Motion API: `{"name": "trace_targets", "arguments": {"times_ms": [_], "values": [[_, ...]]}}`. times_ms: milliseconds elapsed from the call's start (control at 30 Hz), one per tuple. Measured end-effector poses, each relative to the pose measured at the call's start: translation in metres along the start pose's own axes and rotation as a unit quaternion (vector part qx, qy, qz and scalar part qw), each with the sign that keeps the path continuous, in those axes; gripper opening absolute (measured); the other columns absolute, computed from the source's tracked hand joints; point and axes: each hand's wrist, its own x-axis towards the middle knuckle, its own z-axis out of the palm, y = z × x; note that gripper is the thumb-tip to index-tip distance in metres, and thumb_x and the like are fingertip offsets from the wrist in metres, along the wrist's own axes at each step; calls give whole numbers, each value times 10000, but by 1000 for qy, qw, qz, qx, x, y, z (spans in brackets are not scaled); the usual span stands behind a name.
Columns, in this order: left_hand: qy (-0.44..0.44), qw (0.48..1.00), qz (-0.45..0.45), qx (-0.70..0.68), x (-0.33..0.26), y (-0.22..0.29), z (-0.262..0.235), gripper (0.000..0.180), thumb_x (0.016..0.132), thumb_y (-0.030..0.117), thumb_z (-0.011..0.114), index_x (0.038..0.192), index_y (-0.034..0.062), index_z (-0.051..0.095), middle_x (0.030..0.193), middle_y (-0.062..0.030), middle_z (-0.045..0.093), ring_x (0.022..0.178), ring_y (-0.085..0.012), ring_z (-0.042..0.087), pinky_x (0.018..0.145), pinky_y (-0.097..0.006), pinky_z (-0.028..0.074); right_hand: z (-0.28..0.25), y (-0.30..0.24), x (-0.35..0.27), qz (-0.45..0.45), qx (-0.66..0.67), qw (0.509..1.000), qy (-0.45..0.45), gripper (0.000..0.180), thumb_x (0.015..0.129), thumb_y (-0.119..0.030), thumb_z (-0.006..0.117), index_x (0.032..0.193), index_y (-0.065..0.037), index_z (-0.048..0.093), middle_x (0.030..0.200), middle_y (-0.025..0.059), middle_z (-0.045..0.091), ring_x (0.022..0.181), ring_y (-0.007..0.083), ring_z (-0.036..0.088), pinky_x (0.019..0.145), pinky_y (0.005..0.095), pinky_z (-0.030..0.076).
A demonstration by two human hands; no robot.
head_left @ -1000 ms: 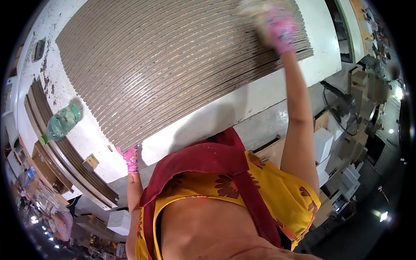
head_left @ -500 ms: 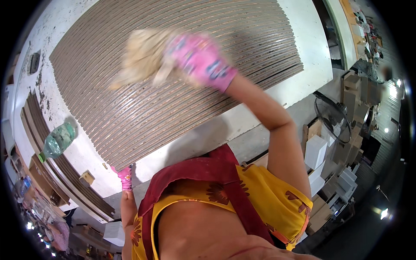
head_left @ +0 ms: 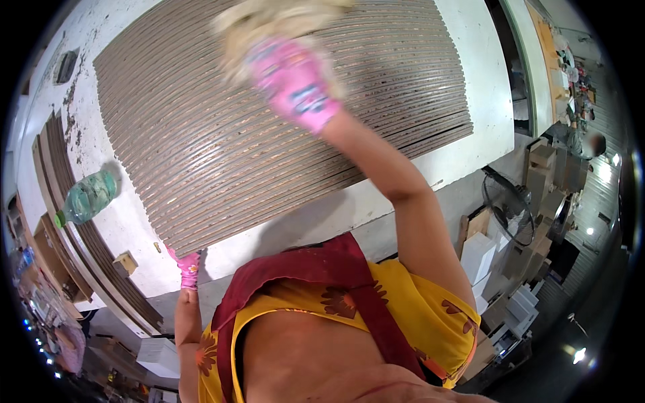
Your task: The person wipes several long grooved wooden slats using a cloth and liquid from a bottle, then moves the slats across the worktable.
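My right hand [head_left: 292, 84], in a patterned pink glove, is closed on a cream cloth [head_left: 272, 19] over the far middle of the strips. Both hand and cloth are smeared by motion. Many long grey-brown strips [head_left: 242, 154] lie side by side as one wide sheet on a white table [head_left: 487, 101]. At the sheet's near left corner is my left hand [head_left: 187, 267], also in a pink glove, by the table's front edge. Its fingers are mostly hidden, so their hold on the strips cannot be made out.
A green-tinted plastic bottle [head_left: 91, 196] lies on its side at the left, beside a stack of brown strips [head_left: 57, 161]. Near it sits a small wooden block [head_left: 125, 264]. A black fan [head_left: 508, 208] and white boxes [head_left: 478, 255] stand at the right, beyond the table.
My right hand has swept the cloth away from me, toward the far edge of the strips. My left hand stays at the near left corner. The view has shifted slightly.
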Motion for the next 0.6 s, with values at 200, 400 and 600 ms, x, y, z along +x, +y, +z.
{"name": "trace_targets", "arguments": {"times_ms": [200, 400, 600], "values": [[-18, 998, -10, -59, 10, 51, -24, 533, 734, 193, 700, 1209, 62, 496, 1155, -114, 556, 1087, -278, 503, 977, -404, 346, 19, 2, 14, -248, -900, 357, -32, 310, 908, -265, 433, 1126, -58, 513, 1040, 101, 588, 937, 241, 568, 884, 368, 457], [-23, 980, 145, 132, 34, 107, -39, 701, 652, 258, 756, 1245, 33, 459, 1199, -146, 510, 1146, -316, 446, 1025, -444, 294, -4, -218, 0, -200, -937, 27, 285, 290, 820, -268, 474, 978, -104, 654, 986, 121, 642, 857, 295, 623, 729, 417, 488], [-10, 991, 120, 53, 60, 168, -51, 699, 621, 204, 764, 1228, 29, 464, 1170, -143, 520, 1114, -334, 463, 999, -426, 336, 20, -62, 75, -267, -936, 125, 191, 321, 869, -302, 408, 1004, -85, 603, 996, 118, 615, 906, 282, 586, 764, 400, 464]]}}
